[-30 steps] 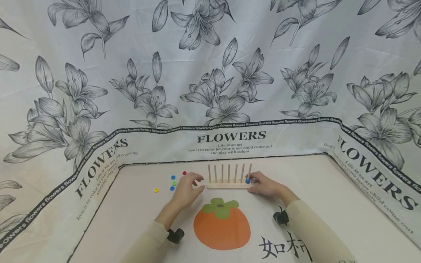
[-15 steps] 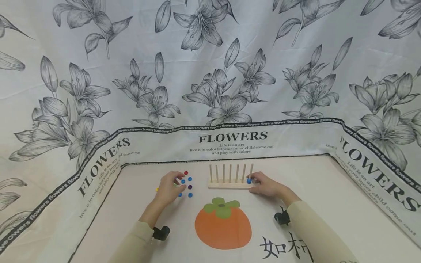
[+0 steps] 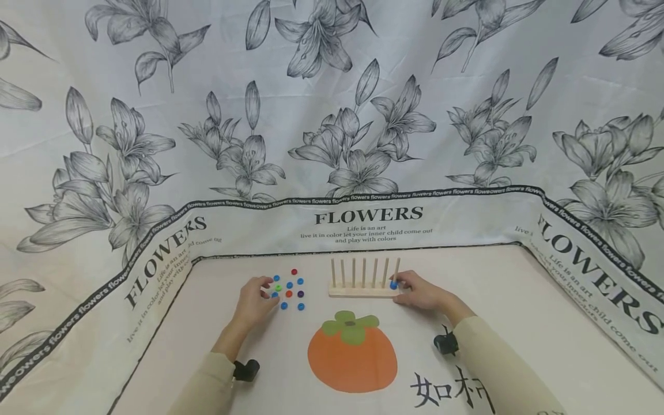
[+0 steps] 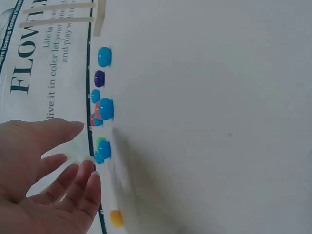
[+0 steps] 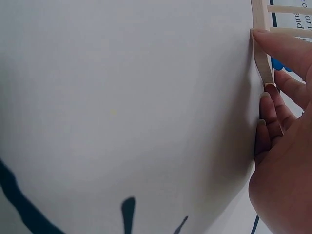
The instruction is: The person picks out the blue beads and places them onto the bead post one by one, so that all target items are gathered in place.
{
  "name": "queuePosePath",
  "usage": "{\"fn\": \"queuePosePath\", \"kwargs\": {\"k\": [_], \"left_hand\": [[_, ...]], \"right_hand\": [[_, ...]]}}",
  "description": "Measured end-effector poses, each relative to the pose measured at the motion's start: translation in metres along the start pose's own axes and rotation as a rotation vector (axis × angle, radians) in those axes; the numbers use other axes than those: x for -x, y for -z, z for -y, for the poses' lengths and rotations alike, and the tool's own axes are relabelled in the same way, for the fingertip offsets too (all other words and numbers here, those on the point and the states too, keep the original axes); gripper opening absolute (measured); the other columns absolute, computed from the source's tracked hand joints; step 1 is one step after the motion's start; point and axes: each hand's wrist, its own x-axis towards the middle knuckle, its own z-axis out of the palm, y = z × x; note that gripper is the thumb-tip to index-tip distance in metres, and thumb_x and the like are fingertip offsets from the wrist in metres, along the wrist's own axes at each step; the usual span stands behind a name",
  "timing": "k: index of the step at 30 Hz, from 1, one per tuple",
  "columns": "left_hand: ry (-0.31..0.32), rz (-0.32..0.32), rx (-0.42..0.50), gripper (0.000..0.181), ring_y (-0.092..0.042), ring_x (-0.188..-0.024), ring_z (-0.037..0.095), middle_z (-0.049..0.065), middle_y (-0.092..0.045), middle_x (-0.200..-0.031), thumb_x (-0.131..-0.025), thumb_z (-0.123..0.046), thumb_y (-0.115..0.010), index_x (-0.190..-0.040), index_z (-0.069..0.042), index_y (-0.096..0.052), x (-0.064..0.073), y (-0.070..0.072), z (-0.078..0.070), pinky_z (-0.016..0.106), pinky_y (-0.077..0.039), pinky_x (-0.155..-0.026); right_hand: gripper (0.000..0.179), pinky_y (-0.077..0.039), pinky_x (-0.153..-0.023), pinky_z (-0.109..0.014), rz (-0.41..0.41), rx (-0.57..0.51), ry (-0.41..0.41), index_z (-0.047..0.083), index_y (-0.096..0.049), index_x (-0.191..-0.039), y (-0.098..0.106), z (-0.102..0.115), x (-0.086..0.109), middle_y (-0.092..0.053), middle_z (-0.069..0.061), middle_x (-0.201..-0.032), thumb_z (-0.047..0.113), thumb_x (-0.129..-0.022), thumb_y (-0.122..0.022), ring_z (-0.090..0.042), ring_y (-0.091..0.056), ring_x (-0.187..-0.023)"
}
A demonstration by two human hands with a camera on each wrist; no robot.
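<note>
My left hand (image 3: 253, 302) is at the left edge of a group of small round beads. In the left wrist view, the thumb and fingers of this hand (image 4: 53, 170) are apart with nothing between them. Nearest to it are a green bead (image 3: 278, 287) and a blue bead (image 3: 275, 295). My right hand (image 3: 422, 291) grips the right end of a wooden peg rack (image 3: 358, 292), its thumb on the front of the base in the right wrist view. A blue bead (image 3: 393, 285) sits low on the rightmost peg, partly hidden by the fingers.
Around the group lie an orange bead (image 3: 289, 294), a purple bead (image 3: 300, 294), a red bead (image 3: 294, 271) and several more blue ones. A yellow bead (image 4: 116, 218) shows in the left wrist view. A printed persimmon (image 3: 353, 360) marks the cloth in front; a flowered curtain (image 3: 363, 144) stands behind.
My left hand has moved left from beside the rack to the beads' far side, uncovering several blue beads, the orange one and the purple one. My right hand stays on the rack.
</note>
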Motion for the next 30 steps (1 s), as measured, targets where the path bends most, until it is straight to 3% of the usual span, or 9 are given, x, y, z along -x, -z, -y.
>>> {"fn": "queuePosePath", "kwargs": {"k": [10, 18, 30], "left_hand": [[0.068, 0.035, -0.034, 0.048, -0.055, -0.089, 0.020, 0.013, -0.061, -0.117, -0.091, -0.013, -0.076, -0.133, 0.001, -0.059, 0.001, -0.001, 0.010, 0.031, -0.048, -0.074], [0.070, 0.052, -0.064, 0.039, -0.057, -0.093, 0.023, 0.012, -0.063, -0.113, -0.092, -0.015, -0.073, -0.126, 0.002, -0.063, -0.002, -0.005, 0.013, 0.038, -0.053, -0.080], [0.029, 0.019, -0.119, 0.027, -0.057, -0.093, 0.024, 0.011, -0.063, -0.103, -0.094, -0.009, -0.071, -0.117, 0.003, -0.067, -0.005, -0.010, 0.010, 0.043, -0.053, -0.086]], "right_hand": [[0.061, -0.040, -0.109, -0.059, -0.005, -0.014, -0.014, 0.003, -0.047, -0.147, -0.001, -0.001, -0.002, -0.042, -0.020, -0.147, 0.023, -0.095, -0.072, -0.040, -0.045, -0.130], [0.061, -0.039, -0.110, -0.059, -0.007, -0.027, -0.029, 0.003, -0.047, -0.147, -0.002, 0.000, 0.000, -0.041, -0.020, -0.148, 0.022, -0.095, -0.072, -0.040, -0.044, -0.131], [0.058, -0.041, -0.107, -0.058, -0.006, -0.031, -0.011, 0.003, -0.049, -0.144, -0.001, 0.004, 0.002, -0.043, -0.019, -0.145, 0.021, -0.095, -0.072, -0.038, -0.045, -0.128]]}}
